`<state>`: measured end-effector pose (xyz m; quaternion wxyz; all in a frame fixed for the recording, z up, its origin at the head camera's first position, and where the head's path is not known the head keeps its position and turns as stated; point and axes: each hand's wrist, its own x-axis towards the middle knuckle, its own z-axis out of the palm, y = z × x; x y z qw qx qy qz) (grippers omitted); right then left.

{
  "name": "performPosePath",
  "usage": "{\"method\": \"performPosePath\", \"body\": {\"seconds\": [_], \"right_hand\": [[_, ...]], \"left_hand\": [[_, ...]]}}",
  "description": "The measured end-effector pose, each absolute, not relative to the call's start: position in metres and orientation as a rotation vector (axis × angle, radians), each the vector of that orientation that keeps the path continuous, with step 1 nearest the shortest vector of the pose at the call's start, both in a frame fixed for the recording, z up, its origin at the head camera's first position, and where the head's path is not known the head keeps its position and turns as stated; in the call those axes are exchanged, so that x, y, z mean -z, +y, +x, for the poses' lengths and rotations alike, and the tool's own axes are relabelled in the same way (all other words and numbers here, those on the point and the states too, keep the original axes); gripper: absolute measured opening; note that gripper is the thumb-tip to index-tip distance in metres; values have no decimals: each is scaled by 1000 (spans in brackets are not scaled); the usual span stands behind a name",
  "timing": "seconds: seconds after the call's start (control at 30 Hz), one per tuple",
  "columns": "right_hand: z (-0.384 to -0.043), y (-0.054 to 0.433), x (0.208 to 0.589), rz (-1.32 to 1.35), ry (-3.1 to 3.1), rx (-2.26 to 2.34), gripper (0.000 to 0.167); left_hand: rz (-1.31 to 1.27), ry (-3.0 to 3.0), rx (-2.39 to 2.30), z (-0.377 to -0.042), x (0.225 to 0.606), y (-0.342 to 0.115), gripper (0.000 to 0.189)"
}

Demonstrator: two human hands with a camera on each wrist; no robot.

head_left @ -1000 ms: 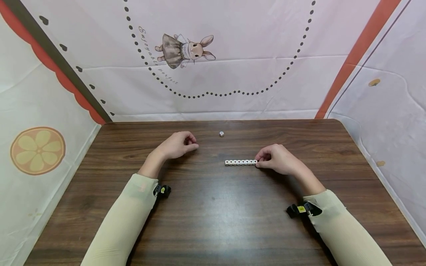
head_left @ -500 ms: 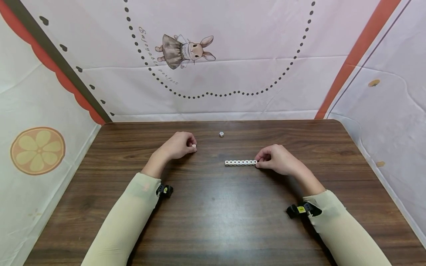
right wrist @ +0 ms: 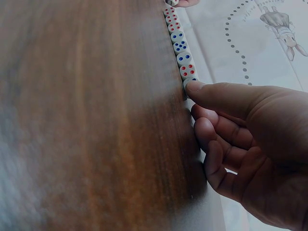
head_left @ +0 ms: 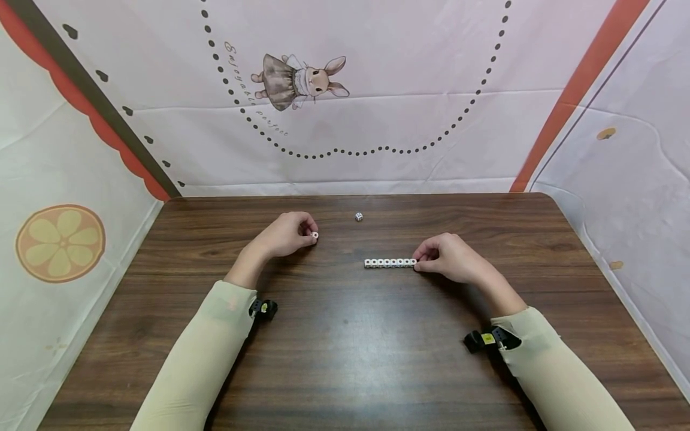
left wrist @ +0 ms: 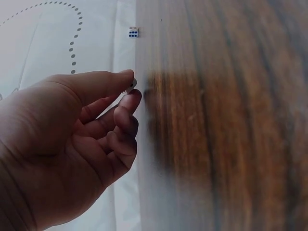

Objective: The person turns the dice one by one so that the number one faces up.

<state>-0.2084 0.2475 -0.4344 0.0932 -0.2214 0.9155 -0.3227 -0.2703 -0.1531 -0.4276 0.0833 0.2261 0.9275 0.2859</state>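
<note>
Between the thumb and index finger of my left hand [head_left: 283, 235] is a small white die [head_left: 315, 235], a single pip showing on its upper side. The left wrist view shows that die [left wrist: 131, 86] partly covered by the fingertips, seemingly just off the table. A straight row of several white dice [head_left: 387, 263] lies to the right, one-pip faces up. My right hand [head_left: 451, 258] pinches the die at the row's right end. In the right wrist view the row's dice [right wrist: 180, 46] touch side to side, with red and blue pips on their near faces.
A loose die [head_left: 359, 216] lies near the back of the brown wooden table [head_left: 345, 347], beyond the row. Printed cloth walls [head_left: 377, 120] rise behind the table and at both sides. Each wrist carries a small black camera [head_left: 264, 309].
The die in my left hand was hidden at first, then showed several pips; now one pip faces up, so it has turned in my fingers. My right hand and the row stay put.
</note>
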Motion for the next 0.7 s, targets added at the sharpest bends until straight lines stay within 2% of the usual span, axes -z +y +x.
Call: {"method": "performPosePath", "body": {"seconds": [0.7], "right_hand": [[-209, 248, 435, -665, 2716, 956, 6]], "left_hand": [[668, 2714, -858, -269, 429, -157, 9]]}}
